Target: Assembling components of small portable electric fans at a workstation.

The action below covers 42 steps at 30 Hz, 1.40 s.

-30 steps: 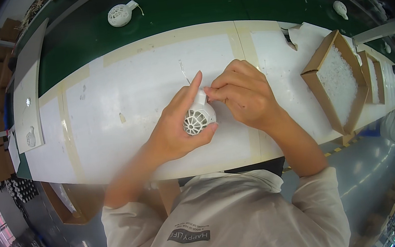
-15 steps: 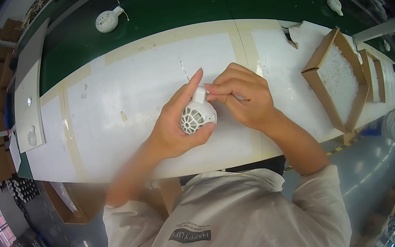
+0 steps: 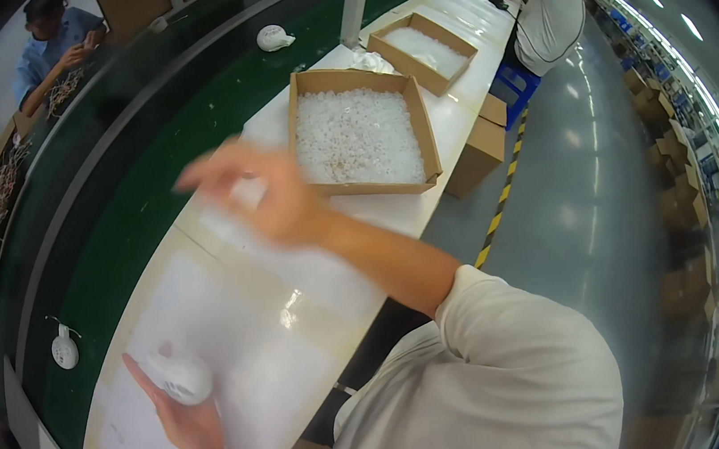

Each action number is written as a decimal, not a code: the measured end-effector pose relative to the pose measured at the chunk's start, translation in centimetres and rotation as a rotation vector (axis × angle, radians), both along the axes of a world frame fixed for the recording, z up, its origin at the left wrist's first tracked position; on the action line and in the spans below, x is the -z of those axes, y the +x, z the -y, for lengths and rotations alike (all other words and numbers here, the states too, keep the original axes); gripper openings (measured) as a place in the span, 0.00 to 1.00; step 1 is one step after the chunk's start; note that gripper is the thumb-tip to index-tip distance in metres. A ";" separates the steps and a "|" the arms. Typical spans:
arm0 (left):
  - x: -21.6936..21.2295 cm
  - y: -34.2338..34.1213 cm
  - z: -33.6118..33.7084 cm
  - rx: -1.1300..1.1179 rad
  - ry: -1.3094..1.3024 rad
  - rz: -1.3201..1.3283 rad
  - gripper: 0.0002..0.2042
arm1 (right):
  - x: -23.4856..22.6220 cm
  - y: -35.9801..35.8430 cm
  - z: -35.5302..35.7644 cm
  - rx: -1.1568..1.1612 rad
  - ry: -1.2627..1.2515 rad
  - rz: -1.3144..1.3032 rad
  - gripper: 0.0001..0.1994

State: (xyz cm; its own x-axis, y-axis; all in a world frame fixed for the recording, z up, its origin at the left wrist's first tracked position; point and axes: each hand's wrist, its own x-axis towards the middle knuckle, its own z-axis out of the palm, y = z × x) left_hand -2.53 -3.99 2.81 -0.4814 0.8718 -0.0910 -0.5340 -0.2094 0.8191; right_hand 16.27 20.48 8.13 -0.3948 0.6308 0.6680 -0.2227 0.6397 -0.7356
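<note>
My left hand, low on the left, holds a small white round housing against its palm and thumb. The housing is blurred; the half-second-old head view showed a cage-like grille and a short neck on it. Motion smears my right hand, held out over the work table beside a cardboard tray full of small translucent pieces. Its fingers are too smeared to tell whether they pinch anything.
Beyond the white table runs a green conveyor belt carrying several white housings, one with wires. A second cardboard tray stands farther along. A person in blue works across the belt; another in white sits farther down.
The view has swung to the right. My right hand has left the housing and reached out toward the trays, while my left hand keeps holding the housing.
</note>
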 end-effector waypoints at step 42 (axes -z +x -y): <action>0.2 0.3 -0.5 -0.025 -0.257 -0.830 0.28 | 2.8 12.1 -7.2 0.485 -0.084 1.202 0.10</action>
